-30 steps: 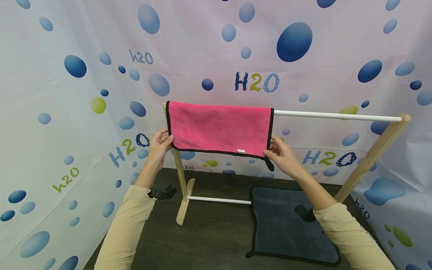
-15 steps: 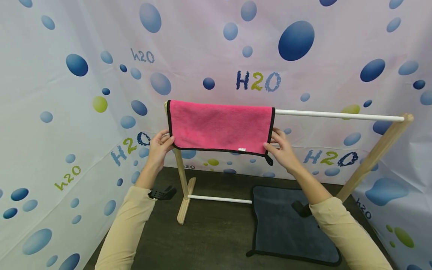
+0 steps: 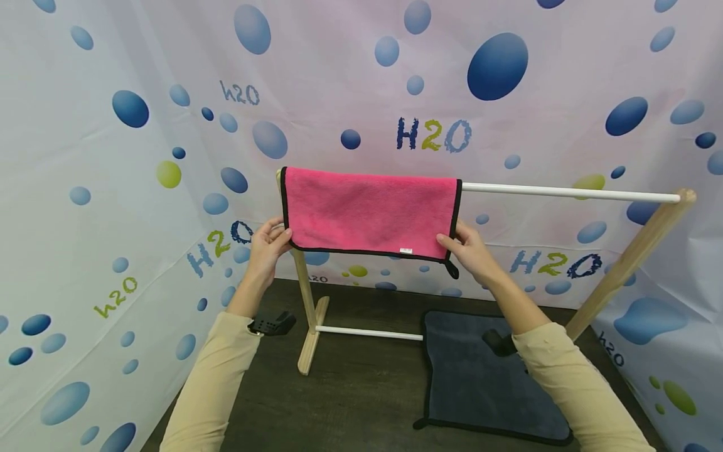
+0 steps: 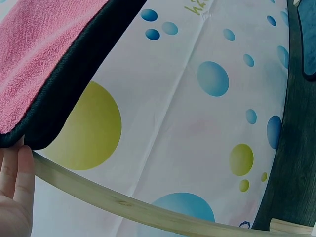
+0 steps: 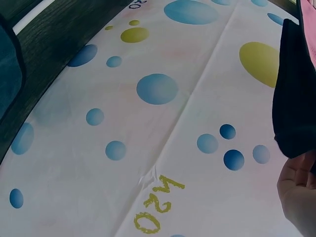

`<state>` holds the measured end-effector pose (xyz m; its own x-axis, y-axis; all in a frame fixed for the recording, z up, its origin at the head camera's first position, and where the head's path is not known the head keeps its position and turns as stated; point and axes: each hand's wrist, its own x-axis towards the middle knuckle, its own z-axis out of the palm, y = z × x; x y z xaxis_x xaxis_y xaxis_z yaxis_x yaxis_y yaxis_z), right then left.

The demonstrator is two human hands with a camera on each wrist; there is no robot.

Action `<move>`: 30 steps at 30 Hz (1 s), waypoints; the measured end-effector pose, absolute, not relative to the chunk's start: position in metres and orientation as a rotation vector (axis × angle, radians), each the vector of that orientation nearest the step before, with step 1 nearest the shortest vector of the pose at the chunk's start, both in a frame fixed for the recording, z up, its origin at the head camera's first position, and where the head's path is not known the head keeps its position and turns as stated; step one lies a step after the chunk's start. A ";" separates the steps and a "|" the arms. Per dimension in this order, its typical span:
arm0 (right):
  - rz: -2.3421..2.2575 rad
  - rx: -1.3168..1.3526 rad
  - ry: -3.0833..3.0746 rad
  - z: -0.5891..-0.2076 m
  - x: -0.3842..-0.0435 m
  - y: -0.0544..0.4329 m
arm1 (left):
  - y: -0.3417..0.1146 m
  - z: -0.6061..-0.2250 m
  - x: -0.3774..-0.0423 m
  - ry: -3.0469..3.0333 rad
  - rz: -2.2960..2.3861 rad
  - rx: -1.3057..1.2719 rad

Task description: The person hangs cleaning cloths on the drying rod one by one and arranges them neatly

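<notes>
A pink towel [image 3: 369, 213] with black edging hangs folded over the white top rail [image 3: 565, 191] of a wooden drying rack, at its left end. My left hand [image 3: 268, 245] pinches the towel's lower left corner, thumb in front and fingers behind. On the other side, my right hand [image 3: 471, 251] pinches the lower right edge, just above a dangling black loop [image 3: 452, 269]. A small white tag [image 3: 405, 250] shows near the bottom hem. In the left wrist view the fingers [image 4: 19, 180] meet the dark edging; in the right wrist view the right hand [image 5: 298, 192] sits under the towel's dark back layer.
A dark grey towel [image 3: 480, 376] with black edging lies flat on the dark wooden floor [image 3: 344, 402], partly under my right arm. The rack's wooden legs [image 3: 627, 263] and lower white bar [image 3: 369, 333] stand before a dotted curtain [image 3: 350, 75].
The towel's lower right corner has risen a little and its bottom hem lies straighter. My right hand has shifted slightly up and left along the edge; the left hand keeps its grip.
</notes>
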<state>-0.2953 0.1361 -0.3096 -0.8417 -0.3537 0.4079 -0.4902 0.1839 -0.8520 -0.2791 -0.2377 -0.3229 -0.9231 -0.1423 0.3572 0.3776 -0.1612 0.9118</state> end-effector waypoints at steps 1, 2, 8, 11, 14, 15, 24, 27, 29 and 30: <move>1.743 0.840 -2.312 -0.310 -0.294 0.137 | -0.238 -0.323 -0.279 -1.771 -2.146 -0.268; 1.731 0.838 -2.307 -0.309 -0.292 0.138 | -0.238 -0.323 -0.279 -1.772 -2.144 -0.268; 1.649 0.789 -2.255 -0.306 -0.286 0.147 | -0.237 -0.323 -0.279 -1.790 -2.133 -0.270; 1.620 0.804 -2.226 -0.306 -0.285 0.149 | -0.237 -0.324 -0.280 -1.775 -2.141 -0.279; 1.616 0.826 -2.222 -0.310 -0.284 0.148 | -0.237 -0.325 -0.280 -1.750 -2.154 -0.286; 1.616 0.827 -2.227 -0.311 -0.283 0.148 | -0.237 -0.325 -0.281 -1.743 -2.159 -0.289; 1.642 0.789 -2.295 -0.325 -0.279 0.149 | -0.237 -0.329 -0.278 -1.769 -2.161 -0.254; 1.642 0.816 -2.271 -0.328 -0.279 0.151 | -0.238 -0.330 -0.277 -1.781 -2.155 -0.242; 1.645 0.824 -2.272 -0.330 -0.279 0.152 | -0.238 -0.332 -0.276 -1.791 -2.151 -0.232; 1.641 0.824 -2.276 -0.331 -0.278 0.153 | -0.238 -0.333 -0.276 -1.799 -2.147 -0.226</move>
<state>-0.2783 0.1534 -0.3305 -0.8196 -0.3127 0.4801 -0.5543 0.2207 -0.8025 -0.2761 -0.2384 -0.3329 -0.9329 -0.1486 0.3280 0.3489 -0.1485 0.9253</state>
